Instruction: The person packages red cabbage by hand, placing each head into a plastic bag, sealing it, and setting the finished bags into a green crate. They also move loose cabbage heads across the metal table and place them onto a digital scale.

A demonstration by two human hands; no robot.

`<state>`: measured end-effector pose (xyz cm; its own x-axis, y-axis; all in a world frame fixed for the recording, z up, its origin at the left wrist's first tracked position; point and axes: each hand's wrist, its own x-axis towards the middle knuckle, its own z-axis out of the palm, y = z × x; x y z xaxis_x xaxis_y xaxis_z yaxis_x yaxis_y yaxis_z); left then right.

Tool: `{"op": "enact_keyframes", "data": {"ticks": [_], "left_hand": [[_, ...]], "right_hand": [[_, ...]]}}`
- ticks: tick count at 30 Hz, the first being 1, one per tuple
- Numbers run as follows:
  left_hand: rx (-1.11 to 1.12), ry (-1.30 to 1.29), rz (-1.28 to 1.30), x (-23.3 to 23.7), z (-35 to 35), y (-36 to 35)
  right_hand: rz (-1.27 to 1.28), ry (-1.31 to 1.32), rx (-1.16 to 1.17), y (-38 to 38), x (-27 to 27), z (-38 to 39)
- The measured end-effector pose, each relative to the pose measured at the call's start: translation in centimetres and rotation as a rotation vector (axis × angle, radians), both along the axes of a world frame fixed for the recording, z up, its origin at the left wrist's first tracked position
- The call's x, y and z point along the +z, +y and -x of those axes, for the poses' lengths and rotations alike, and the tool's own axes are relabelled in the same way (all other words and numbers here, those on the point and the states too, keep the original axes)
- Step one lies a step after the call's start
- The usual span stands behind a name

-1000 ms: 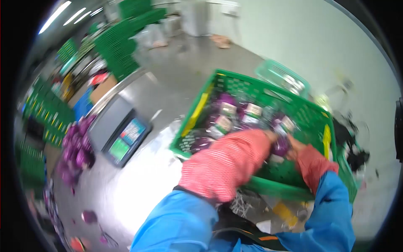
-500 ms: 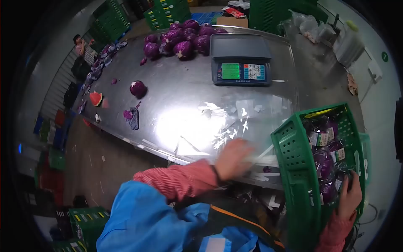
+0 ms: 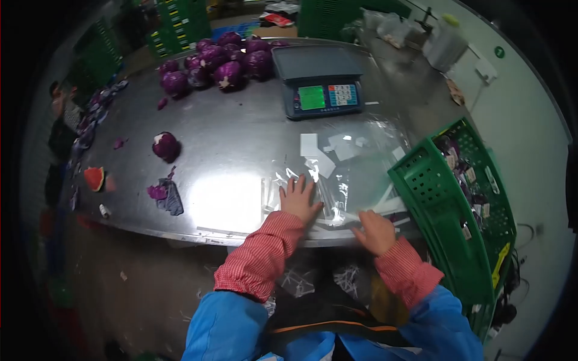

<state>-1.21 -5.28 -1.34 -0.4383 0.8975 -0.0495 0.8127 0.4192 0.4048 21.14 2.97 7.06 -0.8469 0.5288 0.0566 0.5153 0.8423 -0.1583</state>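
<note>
My left hand [image 3: 298, 198] lies spread on clear plastic film [image 3: 355, 174] near the front edge of the metal table [image 3: 205, 114]. To its right, my right hand [image 3: 376, 232] rests at the film's edge with its fingers bent together; whether anything is in them is too small to tell. White paper pieces [image 3: 309, 144] lie on or under the film. Beyond them stands a scale [image 3: 322, 84] with a lit green display. A single purple cabbage [image 3: 165, 146] sits left of centre, with loose leaves [image 3: 167, 195] in front of it.
Several purple cabbages [image 3: 214, 63] are heaped at the back. A green crate [image 3: 439, 204] of wrapped cabbages stands at the right. At the left are a watermelon slice [image 3: 94, 178] and a line of leaves. Another person [image 3: 63, 108] is at the far left.
My right hand has left the crate and come to the table's front edge. My left hand, blurred before, now lies on the film. The view has shifted.
</note>
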Motion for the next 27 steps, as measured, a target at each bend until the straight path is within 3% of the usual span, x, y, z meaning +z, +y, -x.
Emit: {"op": "enact_keyframes", "data": {"ticks": [1,3,5,6,7,8,9,10,12,13,15,16,17,19,21,25,27], "left_hand": [[0.025,-0.017,-0.063,0.0,-0.5,-0.4],[0.025,0.053,-0.257,-1.0,-0.6,-0.8],[-0.106,-0.146,-0.441,-0.4,-0.4,-0.3],[-0.077,-0.058,-0.581,-1.0,-0.9,-0.2],[-0.044,-0.146,-0.587,-0.3,-1.3,-0.5],[-0.018,-0.065,-0.659,0.0,-1.5,-0.6],[-0.004,0.011,-0.733,0.3,-1.9,-1.0],[-0.035,-0.147,-0.716,1.4,-2.3,-2.7],[-0.044,-0.541,-0.574,5.6,-3.6,-7.9],[0.008,-0.817,-0.479,7.9,-4.4,-11.1],[-0.060,-1.063,-0.347,8.2,-6.2,-17.1],[-0.131,-1.103,-0.355,7.9,-7.6,-20.5],[-0.140,-1.110,-0.452,8.0,-8.2,-23.7],[-0.045,-1.095,-0.506,9.4,-8.4,-28.3],[0.174,-1.073,-0.415,11.8,-8.4,-31.9],[0.419,-0.693,-0.539,11.2,-7.5,-38.2],[0.498,-0.860,-0.493,11.4,-6.7,-43.0]], "right_hand": [[0.004,-0.058,-0.072,0.2,-1.1,0.1],[0.013,0.074,-0.243,2.2,-3.6,-0.5],[0.086,0.125,-0.257,5.0,-5.9,-0.4],[0.144,0.095,-0.225,6.5,-7.9,-0.9],[0.187,-0.016,-0.252,7.5,-8.5,-0.9],[0.215,-0.002,-0.258,7.8,-8.3,-0.8],[0.207,-0.360,-0.418,6.0,-3.8,1.5],[0.004,-0.270,-0.264,6.2,-4.2,0.8],[-0.143,0.094,-0.017,5.2,-5.0,1.0],[-0.055,0.129,0.151,3.3,-3.7,1.5],[0.540,-0.162,0.268,-2.5,1.9,3.6],[0.999,-0.155,0.421,-4.1,1.2,3.8],[1.228,-0.438,0.505,-6.5,4.4,5.4],[1.518,-0.171,0.829,-9.8,3.6,6.8],[1.372,-0.262,0.910,-11.5,4.9,9.7],[1.268,-0.510,0.976,-16.1,3.5,15.3],[1.410,-0.637,0.887,-20.1,3.4,18.6]]}}
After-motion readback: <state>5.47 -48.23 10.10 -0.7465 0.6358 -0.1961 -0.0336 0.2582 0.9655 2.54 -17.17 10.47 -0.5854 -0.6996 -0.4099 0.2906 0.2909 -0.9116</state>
